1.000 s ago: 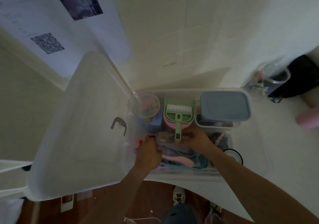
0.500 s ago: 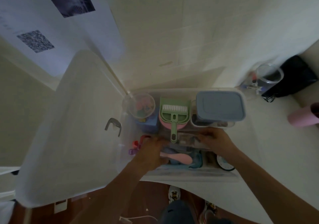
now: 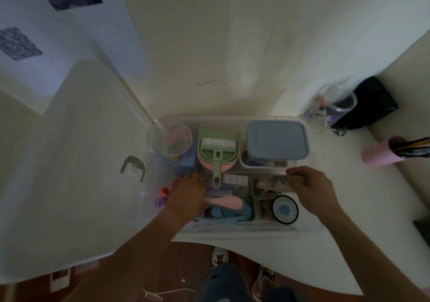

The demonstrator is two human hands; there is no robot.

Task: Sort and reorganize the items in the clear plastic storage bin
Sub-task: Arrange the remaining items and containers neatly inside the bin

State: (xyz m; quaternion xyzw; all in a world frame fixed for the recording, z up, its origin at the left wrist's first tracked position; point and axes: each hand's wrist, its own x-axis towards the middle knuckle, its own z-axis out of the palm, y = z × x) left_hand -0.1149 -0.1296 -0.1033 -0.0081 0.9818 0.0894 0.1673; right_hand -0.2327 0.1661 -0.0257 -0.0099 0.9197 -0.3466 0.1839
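Storage bin (image 3: 162, 208): right hand (image 3: 311, 190) grips a clear case (image 3: 274, 181), left hand's (image 3: 188, 194) grip unclear, no legible writing.

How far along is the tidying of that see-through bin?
Partly done, by the look of it. The green dustpan and blue-lidded container already stand neatly along the back. Right now the right hand grips a small clear box, while the left hand reaches among the jumbled front items, which are unsorted.
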